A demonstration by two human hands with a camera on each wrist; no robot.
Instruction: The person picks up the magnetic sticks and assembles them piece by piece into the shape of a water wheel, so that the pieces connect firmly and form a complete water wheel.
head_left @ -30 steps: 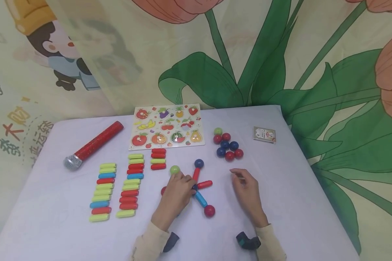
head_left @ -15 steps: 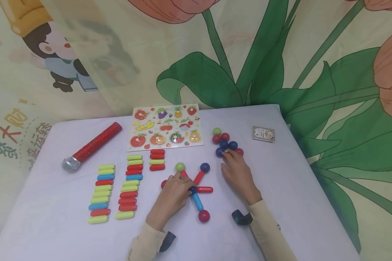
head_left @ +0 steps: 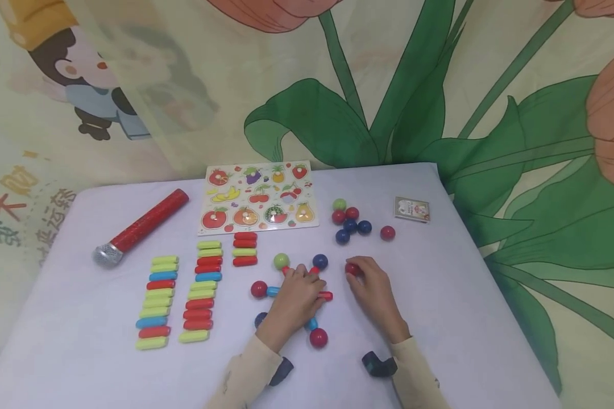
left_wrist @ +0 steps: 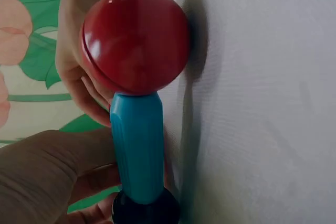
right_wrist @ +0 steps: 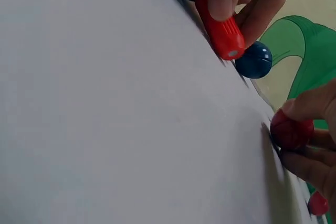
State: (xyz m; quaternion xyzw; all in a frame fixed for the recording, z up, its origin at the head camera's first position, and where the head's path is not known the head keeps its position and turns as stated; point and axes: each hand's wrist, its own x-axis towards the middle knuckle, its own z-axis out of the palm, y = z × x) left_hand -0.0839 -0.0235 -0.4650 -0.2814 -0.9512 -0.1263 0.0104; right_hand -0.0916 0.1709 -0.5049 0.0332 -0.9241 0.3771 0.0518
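Observation:
A star of coloured rods and balls lies on the table under my left hand (head_left: 295, 298). That hand pinches its red rod (right_wrist: 227, 41), whose bare end shows a small grey disc. Around the star's outside sit a green ball (head_left: 281, 261), dark blue balls (head_left: 319, 261) and red balls (head_left: 318, 338). A blue rod (left_wrist: 139, 145) joins one red ball to the dark blue centre ball (left_wrist: 146, 208). My right hand (head_left: 373, 289) holds a loose red ball (right_wrist: 292, 130) between thumb and fingers, just right of the red rod and apart from it.
Loose balls (head_left: 350, 226) cluster behind my right hand, with a single red ball (head_left: 387, 233) beside them. Rows of rods (head_left: 199, 304) lie at left. A fruit puzzle board (head_left: 258, 199), a red microphone (head_left: 143, 227) and a card box (head_left: 411, 209) stand farther back.
My right hand reached to the ball cluster, then came back toward the star with a red ball. Another red ball shifted right. My left hand moved right, from the centre onto the red rod.

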